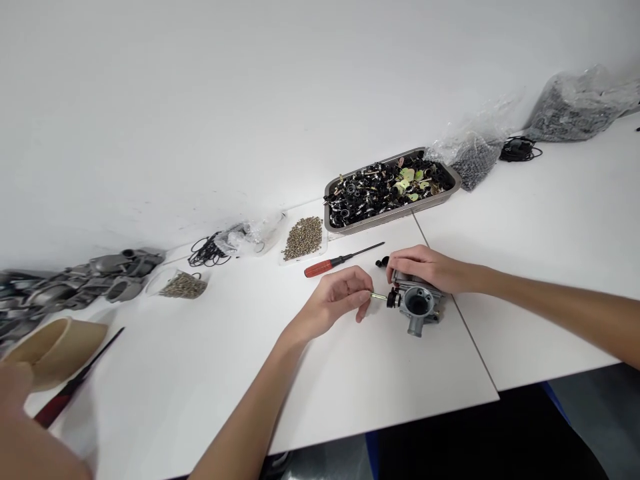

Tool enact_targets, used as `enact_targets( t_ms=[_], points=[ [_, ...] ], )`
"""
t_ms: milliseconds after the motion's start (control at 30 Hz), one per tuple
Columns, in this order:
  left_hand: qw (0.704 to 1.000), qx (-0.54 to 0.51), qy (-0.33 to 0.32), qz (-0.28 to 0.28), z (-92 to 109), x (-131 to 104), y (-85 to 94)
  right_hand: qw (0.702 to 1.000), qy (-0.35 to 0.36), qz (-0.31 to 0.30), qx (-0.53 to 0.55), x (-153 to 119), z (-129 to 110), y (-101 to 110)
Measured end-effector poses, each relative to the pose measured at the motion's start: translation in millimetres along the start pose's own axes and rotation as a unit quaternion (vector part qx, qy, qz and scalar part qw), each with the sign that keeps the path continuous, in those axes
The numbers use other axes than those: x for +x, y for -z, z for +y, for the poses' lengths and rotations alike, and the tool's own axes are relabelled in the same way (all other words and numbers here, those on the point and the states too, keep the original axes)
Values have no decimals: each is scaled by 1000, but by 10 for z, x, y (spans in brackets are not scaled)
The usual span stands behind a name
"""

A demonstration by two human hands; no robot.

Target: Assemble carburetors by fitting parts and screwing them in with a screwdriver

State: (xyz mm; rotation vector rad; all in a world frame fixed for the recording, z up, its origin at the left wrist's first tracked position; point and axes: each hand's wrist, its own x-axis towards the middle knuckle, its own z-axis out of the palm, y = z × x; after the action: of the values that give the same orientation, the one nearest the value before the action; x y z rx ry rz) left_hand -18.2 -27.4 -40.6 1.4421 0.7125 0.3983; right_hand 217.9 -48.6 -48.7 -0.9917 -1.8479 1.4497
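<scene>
A grey metal carburetor [418, 305] rests on the white table, its round bore facing me. My right hand [417, 261] is closed over its far upper side and grips it; some fingertips are hidden behind the body. From the carburetor's left side sticks a black ribbed fitting [393, 298] with a thin brass-coloured rod [379, 295]. The rod's outer end lies between the thumb and fingers of my left hand [345, 297]. Just behind the carburetor is a small black part [383, 262]. A red-handled screwdriver [320, 268] lies beyond my left hand.
A metal tray [370, 225] of black parts stands at the back, beside a shallow container of brass pieces [303, 238]. Plastic bags of parts [473, 160] line the wall. At left are a cup of screws [184, 285], grey castings [125, 273] and another person's hand [20, 413] near a tan container [70, 347].
</scene>
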Motion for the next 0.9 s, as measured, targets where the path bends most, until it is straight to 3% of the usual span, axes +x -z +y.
enact_targets(
  t_ms=[533,900],
  points=[
    [996,-24,-40,77,29,10,-95,1000,-10,7,14,-2,-22,-11],
    [996,-12,25,79,28,29,-62,1000,-2,3,13,1,-5,-4]
  ],
)
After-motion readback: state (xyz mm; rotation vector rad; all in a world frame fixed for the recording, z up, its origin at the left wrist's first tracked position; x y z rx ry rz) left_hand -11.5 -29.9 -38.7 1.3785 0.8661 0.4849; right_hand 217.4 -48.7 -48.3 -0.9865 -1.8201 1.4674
